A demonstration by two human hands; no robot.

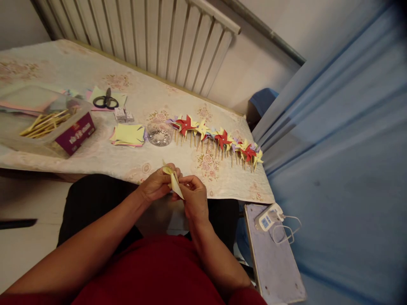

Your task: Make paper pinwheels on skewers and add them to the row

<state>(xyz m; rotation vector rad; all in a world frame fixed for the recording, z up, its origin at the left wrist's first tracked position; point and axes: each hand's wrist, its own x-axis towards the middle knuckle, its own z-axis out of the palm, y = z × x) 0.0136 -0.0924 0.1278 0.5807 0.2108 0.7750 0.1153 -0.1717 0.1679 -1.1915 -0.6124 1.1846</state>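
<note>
My left hand (156, 185) and my right hand (194, 197) meet just in front of the table edge, both pinched on a small yellow folded paper piece (174, 180). On the table beyond lies a row of finished paper pinwheels (219, 139) in red, yellow and purple on wooden sticks. A stack of yellow paper squares (129, 134) sits left of a clear round container (159, 134).
A box of wooden sticks (52, 125) stands at the table's left, with black scissors (106, 101) on coloured paper behind it and small white boxes (123, 114) nearby. A radiator (165, 38) backs the table. A stool with a white device and cable (270, 218) stands at right.
</note>
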